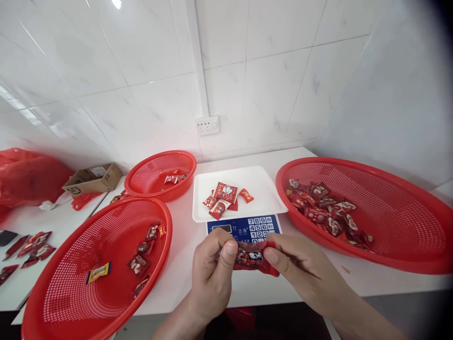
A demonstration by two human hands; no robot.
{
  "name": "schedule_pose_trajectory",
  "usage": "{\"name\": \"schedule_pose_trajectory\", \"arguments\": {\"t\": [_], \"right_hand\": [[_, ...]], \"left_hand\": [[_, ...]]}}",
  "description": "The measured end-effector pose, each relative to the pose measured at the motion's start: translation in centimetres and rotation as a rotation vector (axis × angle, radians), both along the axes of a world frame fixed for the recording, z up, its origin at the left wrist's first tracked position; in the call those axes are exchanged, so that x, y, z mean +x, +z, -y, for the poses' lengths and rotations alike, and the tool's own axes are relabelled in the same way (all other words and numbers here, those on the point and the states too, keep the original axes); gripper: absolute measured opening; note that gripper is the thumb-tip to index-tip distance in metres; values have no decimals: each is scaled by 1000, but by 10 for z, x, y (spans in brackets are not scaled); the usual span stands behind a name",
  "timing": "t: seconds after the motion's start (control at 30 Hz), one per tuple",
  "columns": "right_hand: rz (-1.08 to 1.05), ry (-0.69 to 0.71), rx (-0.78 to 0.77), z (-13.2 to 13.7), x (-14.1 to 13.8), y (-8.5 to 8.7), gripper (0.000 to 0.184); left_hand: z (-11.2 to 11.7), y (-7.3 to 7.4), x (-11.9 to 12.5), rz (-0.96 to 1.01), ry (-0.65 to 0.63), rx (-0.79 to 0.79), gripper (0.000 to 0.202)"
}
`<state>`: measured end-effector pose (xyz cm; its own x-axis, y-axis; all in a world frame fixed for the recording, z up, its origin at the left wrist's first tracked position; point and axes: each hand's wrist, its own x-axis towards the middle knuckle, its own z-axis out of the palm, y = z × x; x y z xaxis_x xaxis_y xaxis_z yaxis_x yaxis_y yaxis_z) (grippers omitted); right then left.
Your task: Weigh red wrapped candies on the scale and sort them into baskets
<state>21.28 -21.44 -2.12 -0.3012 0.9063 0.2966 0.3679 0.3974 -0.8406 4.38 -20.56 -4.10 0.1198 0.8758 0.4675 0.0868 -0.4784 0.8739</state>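
Both hands hold one small red bag [253, 257] stuffed with wrapped sweets, just above the table's front edge. My left hand [212, 274] pinches its left end, fingers curled. My right hand [300, 269] grips its right end between thumb and fingers. Right behind the bag stands a digital scale [244, 229] with a white tray [269, 189]; several red sweet packets [224, 196] lie on the tray.
A big red basket [406, 226] with several sweets is at the right. Two red baskets sit at the left, near [71, 283] and far [161, 177]. A cardboard box [94, 178], a red plastic bag [24, 177] and loose packets [33, 245] lie far left.
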Motion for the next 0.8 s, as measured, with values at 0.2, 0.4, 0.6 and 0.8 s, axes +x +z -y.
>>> {"name": "schedule_pose_trajectory", "arguments": {"t": [0.2,0.4,0.6,0.8], "right_hand": [[60,-74,280,4,1,2,39],[80,-72,207,0,4,-3,37],[38,-166,487,-3,8,-3,16],[58,-199,647,-13,14,-27,22]], "left_hand": [[4,0,5,42,73,20,34],[0,0,0,-7,47,13,35],[-7,-7,1,97,-139,-155,39],[-9,-16,5,207,-168,-361,33]]}}
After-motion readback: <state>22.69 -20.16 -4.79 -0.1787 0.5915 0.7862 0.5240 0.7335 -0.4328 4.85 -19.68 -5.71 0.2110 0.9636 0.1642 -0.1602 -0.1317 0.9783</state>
